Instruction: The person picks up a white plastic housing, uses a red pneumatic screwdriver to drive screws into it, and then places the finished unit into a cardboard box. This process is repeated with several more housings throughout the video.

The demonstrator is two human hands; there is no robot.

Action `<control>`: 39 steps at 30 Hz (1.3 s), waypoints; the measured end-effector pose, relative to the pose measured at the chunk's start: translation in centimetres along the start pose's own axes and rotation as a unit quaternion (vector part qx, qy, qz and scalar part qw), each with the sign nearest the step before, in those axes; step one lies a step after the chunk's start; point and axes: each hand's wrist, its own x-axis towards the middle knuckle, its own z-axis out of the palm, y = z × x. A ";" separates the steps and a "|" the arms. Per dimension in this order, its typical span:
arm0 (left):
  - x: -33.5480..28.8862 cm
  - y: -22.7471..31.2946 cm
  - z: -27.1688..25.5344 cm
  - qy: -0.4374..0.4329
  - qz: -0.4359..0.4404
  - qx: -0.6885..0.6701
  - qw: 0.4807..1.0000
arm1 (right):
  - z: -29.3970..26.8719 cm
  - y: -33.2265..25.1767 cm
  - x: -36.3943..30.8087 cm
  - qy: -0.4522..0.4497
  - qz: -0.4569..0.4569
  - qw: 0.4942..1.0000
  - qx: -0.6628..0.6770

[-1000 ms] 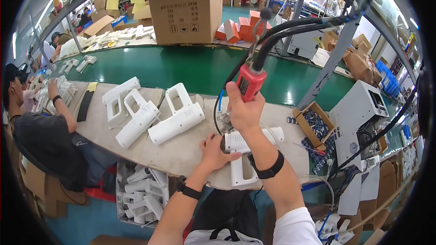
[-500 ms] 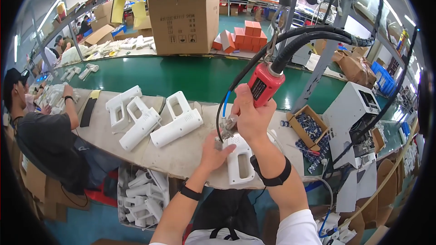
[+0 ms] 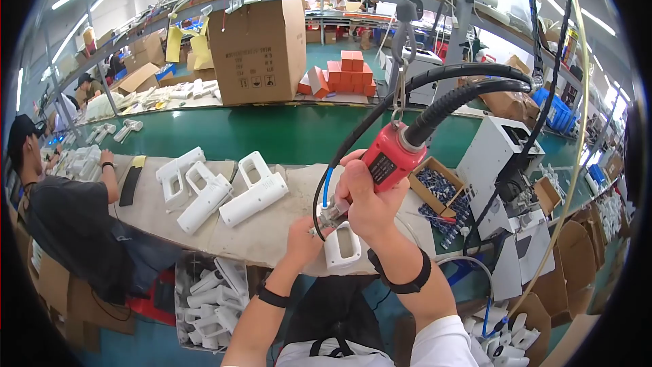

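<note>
My right hand point(image 3: 372, 197) is wrapped round a red power screwdriver point(image 3: 395, 156), which hangs tilted from a metal hook and chain. Its metal nose point(image 3: 331, 215) points down and left, with a thin blue hose running into it. At the tip of the nose, my left hand point(image 3: 304, 239) has its fingers curled in; what they pinch, if anything, is hidden. Below both hands a white pistol-shaped plastic housing point(image 3: 331, 253) lies on the bench, its handle loop toward me and its far end covered by the tool and hands.
Several white housings point(image 3: 255, 197) lie left on the bench. To the right are a cardboard box point(image 3: 424, 197) of small dark parts and a grey machine point(image 3: 485, 156). A green conveyor point(image 3: 224, 129) runs behind. A co-worker point(image 3: 75, 224) stands left. A bin point(image 3: 182, 299) of white parts is below.
The screwdriver and both hands now sit slightly lower and left in the picture, and the view has shifted. My left hand's thumb, spread before, no longer stands out.
</note>
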 end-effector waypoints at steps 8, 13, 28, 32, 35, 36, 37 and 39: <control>-0.4 2.1 -0.3 0.031 0.071 -0.001 0.997 | 0.0 -1.9 -0.4 -0.003 -0.047 0.999 0.004; -0.1 4.0 -1.0 0.033 0.116 0.019 0.992 | -0.1 -1.8 -0.6 0.015 -0.064 0.998 0.017; -0.5 3.7 -1.2 -0.006 0.100 0.068 0.993 | -0.4 -1.3 -0.6 -0.003 -0.041 0.999 0.024; 0.0 -1.2 -0.5 -0.036 0.035 0.083 0.995 | -1.1 0.3 0.0 0.036 0.019 0.999 -0.022; -0.1 -3.2 0.7 -0.076 -0.090 0.042 0.992 | -1.8 2.5 0.7 0.064 0.020 0.997 -0.039; -0.2 -3.8 0.9 -0.073 -0.095 0.043 0.992 | -1.8 3.2 0.9 0.073 0.017 0.996 -0.055; -0.2 -4.5 0.9 -0.078 -0.080 0.096 0.989 | -1.8 3.9 1.0 0.082 0.014 0.994 -0.071; -0.1 -5.2 1.2 -0.084 -0.069 0.147 0.983 | -1.9 5.3 1.3 0.080 0.016 0.994 -0.071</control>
